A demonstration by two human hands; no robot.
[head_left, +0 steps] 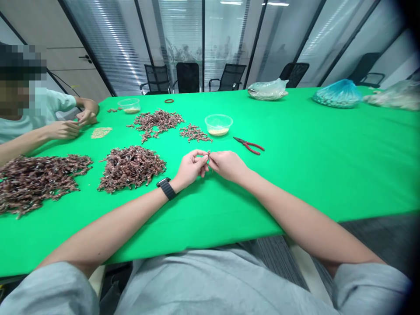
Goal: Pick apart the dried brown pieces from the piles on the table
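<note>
Right now the left hand (192, 168) and right hand (228, 166) meet at the fingertips (204, 157), pinching a small brown twisted piece (208, 154). Just left sits a big brown heap (131, 168), with a smaller heap (195, 132) ahead, beside red-handled pliers (248, 145).

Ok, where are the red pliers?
In the head view, the red pliers lie on the green table, right of the clear bowl and just beyond the right hand.

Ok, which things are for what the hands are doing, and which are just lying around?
With the work: left hand, right hand, small brown twisted piece, heap of brown twisted pieces.
Lying about: red-handled pliers, clear plastic bowl of pale grains, blue plastic bag.
</note>
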